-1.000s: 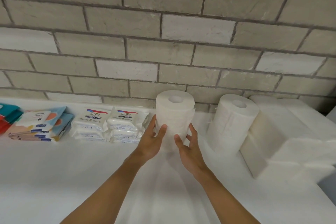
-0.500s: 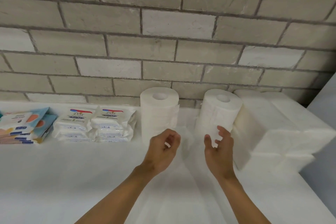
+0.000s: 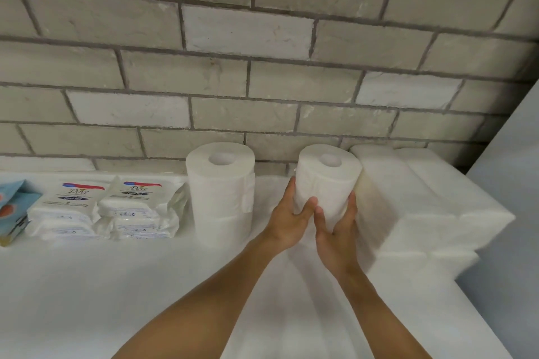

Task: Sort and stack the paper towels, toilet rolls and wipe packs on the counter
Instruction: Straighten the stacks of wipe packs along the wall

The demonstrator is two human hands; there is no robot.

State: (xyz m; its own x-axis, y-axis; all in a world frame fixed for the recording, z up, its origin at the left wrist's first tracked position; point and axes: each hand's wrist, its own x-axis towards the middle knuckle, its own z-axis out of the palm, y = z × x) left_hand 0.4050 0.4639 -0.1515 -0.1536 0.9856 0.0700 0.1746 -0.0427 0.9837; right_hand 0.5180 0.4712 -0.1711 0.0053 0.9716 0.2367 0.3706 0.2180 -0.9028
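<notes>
Legible branding: "Dove" in script on the two top wipe packs (image 3: 100, 198), each with a red and blue band above the name; the smaller print below cannot be read. These packs sit in two short side-by-side stacks at the left of the white table (image 3: 87, 285), against the brick wall (image 3: 262, 67). A blue and orange pack (image 3: 13, 207) lies at the far left edge, partly cut off. A stack of two white toilet rolls (image 3: 221, 192) stands upright at centre, a loose sheet edge on its right side. A second upright roll stack (image 3: 326, 181) stands just beside the folded white paper towels (image 3: 423, 204) on the right. The left hand (image 3: 288, 221) and right hand (image 3: 335, 233) are cupped around the lower part of this second stack, fingers curled on the paper, thumbs nearly touching.
</notes>
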